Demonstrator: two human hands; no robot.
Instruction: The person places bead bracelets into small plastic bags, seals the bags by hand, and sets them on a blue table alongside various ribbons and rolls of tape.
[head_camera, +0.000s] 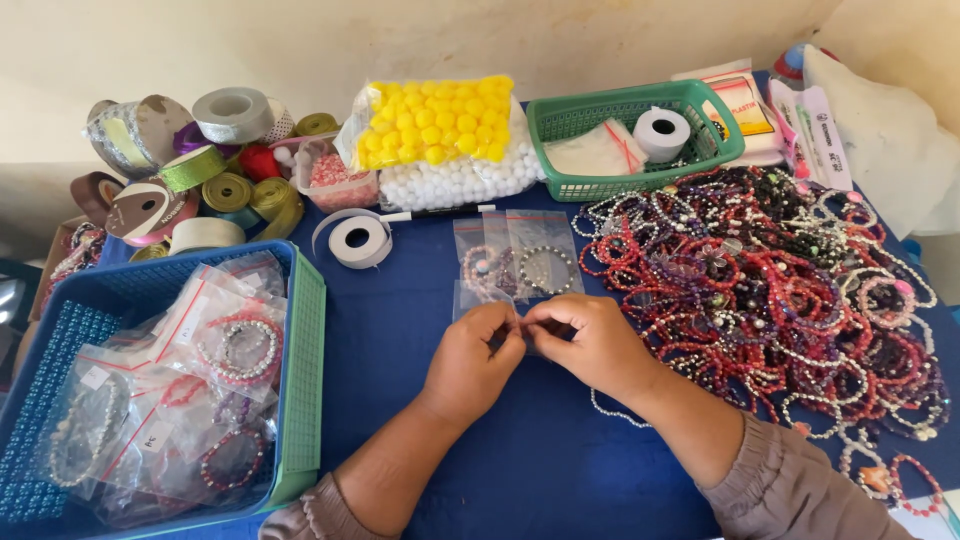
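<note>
While both hands meet at frame centre, the left hand (470, 362) and right hand (590, 345) pinch a small clear bag (478, 298) between them, bracelet pile (770, 290) just right.

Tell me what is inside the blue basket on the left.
The blue basket holds a heap of small clear bags, each with a beaded bracelet inside. Upper bags cover lower ones, so the bottom of the pile cannot be seen.
</note>
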